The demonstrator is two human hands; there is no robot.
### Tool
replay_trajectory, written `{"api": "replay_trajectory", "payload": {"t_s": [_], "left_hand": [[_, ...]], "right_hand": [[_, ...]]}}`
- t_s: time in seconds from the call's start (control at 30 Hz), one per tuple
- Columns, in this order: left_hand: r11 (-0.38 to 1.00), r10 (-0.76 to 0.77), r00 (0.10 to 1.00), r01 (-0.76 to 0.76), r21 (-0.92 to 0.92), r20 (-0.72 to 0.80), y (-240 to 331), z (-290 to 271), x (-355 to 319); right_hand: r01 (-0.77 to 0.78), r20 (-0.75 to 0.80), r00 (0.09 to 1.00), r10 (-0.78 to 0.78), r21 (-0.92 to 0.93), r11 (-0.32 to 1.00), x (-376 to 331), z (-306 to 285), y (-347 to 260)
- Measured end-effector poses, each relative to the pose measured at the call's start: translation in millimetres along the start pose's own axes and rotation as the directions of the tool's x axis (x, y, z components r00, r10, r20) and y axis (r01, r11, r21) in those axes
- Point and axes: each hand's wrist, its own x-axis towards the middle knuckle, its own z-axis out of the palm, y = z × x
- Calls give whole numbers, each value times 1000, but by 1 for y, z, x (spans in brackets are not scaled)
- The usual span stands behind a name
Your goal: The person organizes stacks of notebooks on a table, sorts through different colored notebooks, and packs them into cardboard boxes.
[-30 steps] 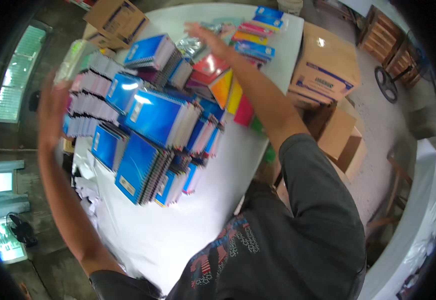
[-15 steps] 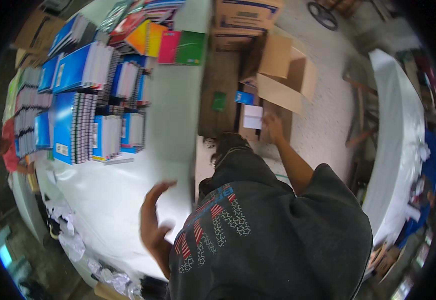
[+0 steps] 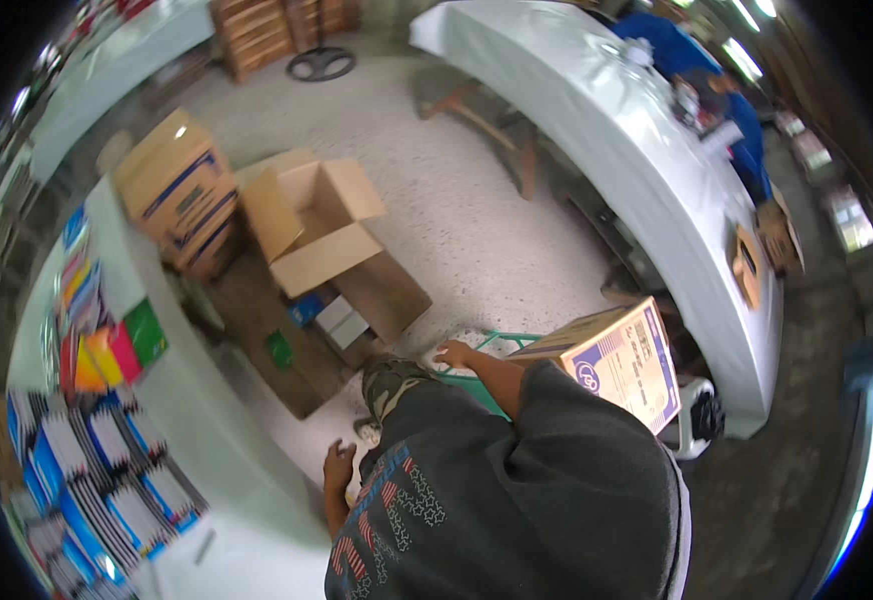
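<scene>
My left hand (image 3: 338, 466) is beside the edge of the white-covered table (image 3: 247, 540), fingers slightly bent and apart, holding nothing. My right hand (image 3: 454, 354) hangs over the floor next to a green metal frame (image 3: 477, 388); its fingers are loosely spread with nothing visible in them. Ahead of my legs, an open cardboard box (image 3: 327, 255) stands with its flaps out. Beside it are a white box (image 3: 342, 322) and a blue package (image 3: 305, 309). A small green item (image 3: 279, 349) lies on brown cardboard (image 3: 302, 395).
Stacks of spiral notebooks (image 3: 107, 470) and colourful notebooks (image 3: 107, 355) cover the left table. Closed cartons (image 3: 182, 190) stand beyond it. To my right are a printed carton (image 3: 612, 365) and another white-covered table (image 3: 647, 170), where a person in blue (image 3: 747, 130) is.
My view has turned right, bringing the printed carton and right table closer to the middle. My right hand has come away from the white box. My left hand stays empty.
</scene>
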Motion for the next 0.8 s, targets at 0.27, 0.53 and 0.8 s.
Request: {"api": "replay_trajectory", "payload": {"t_s": [0.27, 0.53, 0.8], "left_hand": [[759, -1, 917, -259, 597, 398, -70, -15, 55], [984, -169, 962, 176, 14, -216, -55, -55, 140], [973, -94, 962, 143, 182, -255, -53, -53, 285]], "right_hand": [[59, -4, 998, -60, -68, 996, -1, -43, -6], [-136, -38, 990, 133, -122, 983, 62, -21, -23], [283, -7, 930, -368, -625, 728, 249, 45, -94]]}}
